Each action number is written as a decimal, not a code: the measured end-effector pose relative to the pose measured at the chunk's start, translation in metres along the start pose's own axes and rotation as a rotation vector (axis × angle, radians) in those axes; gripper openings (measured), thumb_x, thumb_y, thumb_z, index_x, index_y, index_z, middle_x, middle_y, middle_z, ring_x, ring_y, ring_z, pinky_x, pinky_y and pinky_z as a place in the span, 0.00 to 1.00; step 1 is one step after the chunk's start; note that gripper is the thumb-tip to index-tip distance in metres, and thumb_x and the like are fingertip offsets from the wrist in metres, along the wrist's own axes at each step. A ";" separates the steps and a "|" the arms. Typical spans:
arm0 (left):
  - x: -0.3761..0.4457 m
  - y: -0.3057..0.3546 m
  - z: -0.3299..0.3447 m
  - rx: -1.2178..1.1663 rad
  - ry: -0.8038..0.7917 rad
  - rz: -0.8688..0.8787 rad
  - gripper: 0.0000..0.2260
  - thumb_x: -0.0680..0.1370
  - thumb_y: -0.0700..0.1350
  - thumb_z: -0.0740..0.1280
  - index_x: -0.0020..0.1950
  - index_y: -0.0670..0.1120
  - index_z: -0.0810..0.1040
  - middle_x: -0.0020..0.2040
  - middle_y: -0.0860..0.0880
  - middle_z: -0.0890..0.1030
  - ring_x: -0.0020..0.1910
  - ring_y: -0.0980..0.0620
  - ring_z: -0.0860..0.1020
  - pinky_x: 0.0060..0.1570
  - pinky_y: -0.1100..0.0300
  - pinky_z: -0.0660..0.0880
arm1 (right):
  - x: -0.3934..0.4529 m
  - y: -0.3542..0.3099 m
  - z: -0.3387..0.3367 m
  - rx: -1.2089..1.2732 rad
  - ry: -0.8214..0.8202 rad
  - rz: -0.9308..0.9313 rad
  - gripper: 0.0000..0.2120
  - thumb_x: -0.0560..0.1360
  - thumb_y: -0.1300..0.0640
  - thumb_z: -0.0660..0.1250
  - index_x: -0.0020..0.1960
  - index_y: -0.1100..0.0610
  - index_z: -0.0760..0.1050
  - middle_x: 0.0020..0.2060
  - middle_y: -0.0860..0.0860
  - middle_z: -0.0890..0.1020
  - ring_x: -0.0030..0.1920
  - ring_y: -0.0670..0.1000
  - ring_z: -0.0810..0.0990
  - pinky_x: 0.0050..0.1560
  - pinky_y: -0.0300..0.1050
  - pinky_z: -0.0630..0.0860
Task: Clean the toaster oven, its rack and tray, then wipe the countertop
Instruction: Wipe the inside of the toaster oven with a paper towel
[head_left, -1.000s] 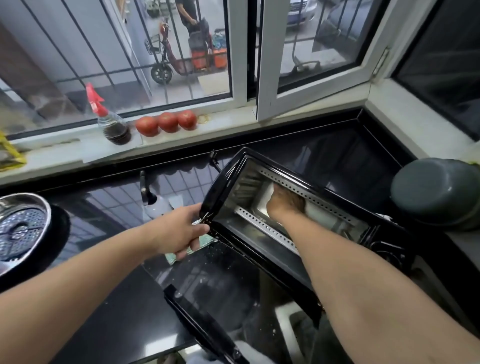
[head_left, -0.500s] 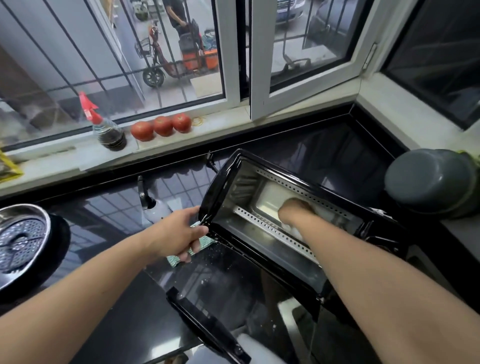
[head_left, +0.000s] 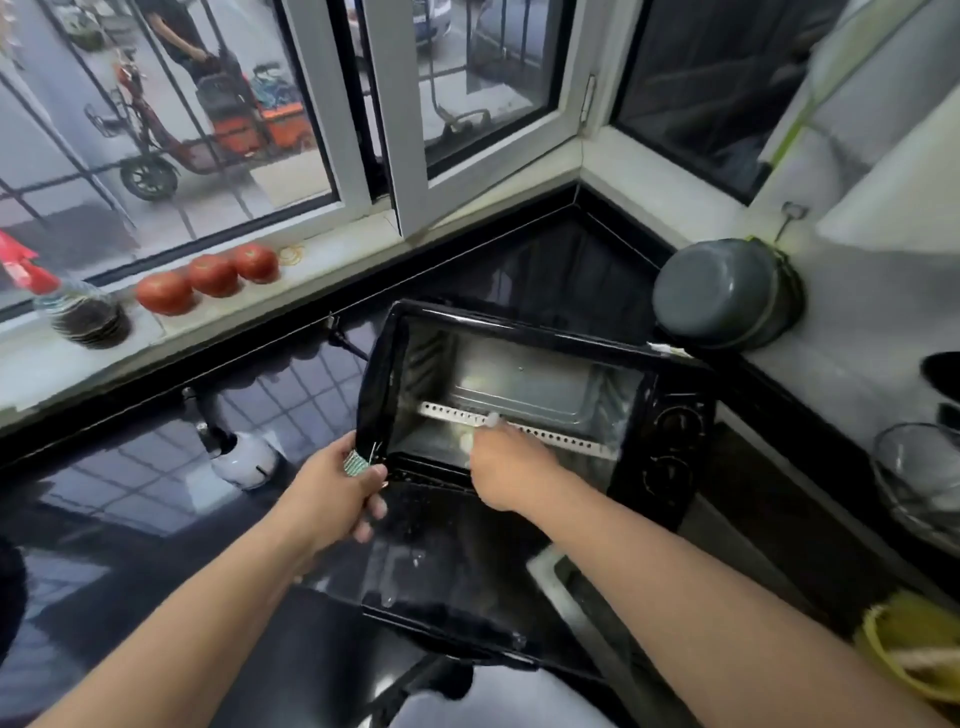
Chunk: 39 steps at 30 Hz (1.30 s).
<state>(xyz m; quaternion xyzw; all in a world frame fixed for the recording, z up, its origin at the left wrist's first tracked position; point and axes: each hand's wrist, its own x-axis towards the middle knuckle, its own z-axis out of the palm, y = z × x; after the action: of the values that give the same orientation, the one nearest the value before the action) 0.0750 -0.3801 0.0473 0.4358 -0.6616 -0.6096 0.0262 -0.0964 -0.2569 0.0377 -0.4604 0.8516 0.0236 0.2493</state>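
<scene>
1. Fingers of the left hand (head_left: 332, 493) curl round the lower left corner of the toaster oven (head_left: 519, 410), pinching a bit of green-patterned cloth (head_left: 356, 462) against the frame.
2. Right hand (head_left: 506, 470) reaches into the mouth of the oven at the front edge, its fingers bunched on something pale (head_left: 470, 439); blur keeps me from telling what it is.
3. Black and boxy, the toaster oven stands on the dark glossy countertop (head_left: 156, 519) near the corner under the window, its control knobs (head_left: 675, 447) on the right side.
4. Its glass door (head_left: 441, 582) hangs open toward the person, speckled with droplets.
5. Inside, a perforated metal strip (head_left: 550, 431) runs across the cavity just behind the right hand.
6. Three tomatoes (head_left: 210, 275) sit in a row on the windowsill, with a bottle (head_left: 85, 312) to their left.
7. A grey pot (head_left: 727, 293) lies tilted on the pale counter to the right of the oven.
</scene>
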 end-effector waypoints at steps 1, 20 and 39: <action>0.003 -0.003 0.000 -0.021 0.003 0.016 0.13 0.85 0.38 0.62 0.57 0.58 0.74 0.29 0.42 0.78 0.19 0.49 0.69 0.18 0.64 0.65 | -0.013 0.013 0.000 -0.061 0.002 0.072 0.14 0.78 0.64 0.61 0.63 0.60 0.75 0.63 0.60 0.75 0.61 0.59 0.76 0.54 0.48 0.74; 0.010 -0.088 0.022 -0.226 0.088 0.133 0.28 0.86 0.39 0.61 0.84 0.53 0.55 0.31 0.43 0.80 0.22 0.51 0.74 0.28 0.58 0.73 | -0.115 0.069 0.059 0.922 0.835 0.717 0.08 0.79 0.66 0.62 0.48 0.55 0.76 0.58 0.54 0.74 0.54 0.50 0.73 0.56 0.43 0.70; 0.039 -0.094 0.063 0.544 0.179 0.026 0.33 0.82 0.49 0.67 0.81 0.40 0.55 0.70 0.31 0.71 0.65 0.31 0.74 0.66 0.39 0.70 | -0.137 0.106 0.123 2.386 0.704 0.584 0.13 0.82 0.63 0.55 0.62 0.61 0.75 0.57 0.61 0.81 0.62 0.61 0.79 0.67 0.65 0.71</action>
<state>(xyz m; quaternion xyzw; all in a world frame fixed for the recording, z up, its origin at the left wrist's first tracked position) 0.0668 -0.3433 -0.0664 0.4705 -0.8014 -0.3684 -0.0254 -0.0690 -0.0571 -0.0290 0.2700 0.4335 -0.8214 0.2540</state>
